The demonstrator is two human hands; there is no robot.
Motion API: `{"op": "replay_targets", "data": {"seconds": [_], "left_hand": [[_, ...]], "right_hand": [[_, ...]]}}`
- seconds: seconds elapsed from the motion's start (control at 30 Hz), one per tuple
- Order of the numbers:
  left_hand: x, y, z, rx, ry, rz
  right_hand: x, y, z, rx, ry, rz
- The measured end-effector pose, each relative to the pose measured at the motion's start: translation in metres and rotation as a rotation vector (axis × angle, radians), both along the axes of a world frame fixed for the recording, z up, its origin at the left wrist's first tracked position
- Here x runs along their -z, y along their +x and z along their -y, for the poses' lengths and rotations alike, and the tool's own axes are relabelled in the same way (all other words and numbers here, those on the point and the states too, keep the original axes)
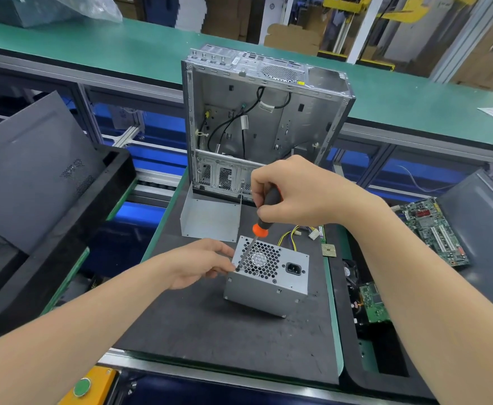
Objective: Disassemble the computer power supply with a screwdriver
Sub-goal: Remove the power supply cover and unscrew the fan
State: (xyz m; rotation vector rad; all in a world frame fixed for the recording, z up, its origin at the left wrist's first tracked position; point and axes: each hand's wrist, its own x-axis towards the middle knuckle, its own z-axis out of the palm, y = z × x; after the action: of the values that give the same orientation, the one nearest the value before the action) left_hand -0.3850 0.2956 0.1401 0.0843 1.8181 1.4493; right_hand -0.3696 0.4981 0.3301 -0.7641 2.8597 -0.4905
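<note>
Early stage: power supply (268, 285) on desk (210, 331), casing closed.
Right hand (298, 191) grips screwdriver (264, 217), tip in 9 o'clock corner screw (237, 269); left hand (201, 263) pinches that corner.

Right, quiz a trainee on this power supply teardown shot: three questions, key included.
1. True or false: the right hand grips the screwdriver by its black handle.
2. The screwdriver's tip meets the power supply at: A the power socket; B a corner of the fan-grille face; C the yellow wires.
3. Short answer: which hand steadies the power supply?
Key: 1 true; 2 B; 3 the left hand.
</note>
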Motion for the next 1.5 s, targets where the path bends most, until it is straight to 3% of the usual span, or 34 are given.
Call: {"op": "replay_targets", "data": {"seconds": [1.23, 1.37, 1.5], "left_hand": [[-0.0046, 0.0011, -0.0025, -0.002, -0.009, 0.035], [-0.0038, 0.0002, -0.0020, 0.007, -0.007, 0.038], [-0.0040, -0.0010, -0.0018, 0.021, -0.018, 0.041]], "right_hand": [[0.0060, -0.0041, -0.0031, 0.008, 0.008, -0.044], [0.0042, -0.0016, -0.0007, -0.112, -0.038, -0.059], [0.0012, 0.0052, 0.0062, -0.193, 0.073, -0.100]]}}
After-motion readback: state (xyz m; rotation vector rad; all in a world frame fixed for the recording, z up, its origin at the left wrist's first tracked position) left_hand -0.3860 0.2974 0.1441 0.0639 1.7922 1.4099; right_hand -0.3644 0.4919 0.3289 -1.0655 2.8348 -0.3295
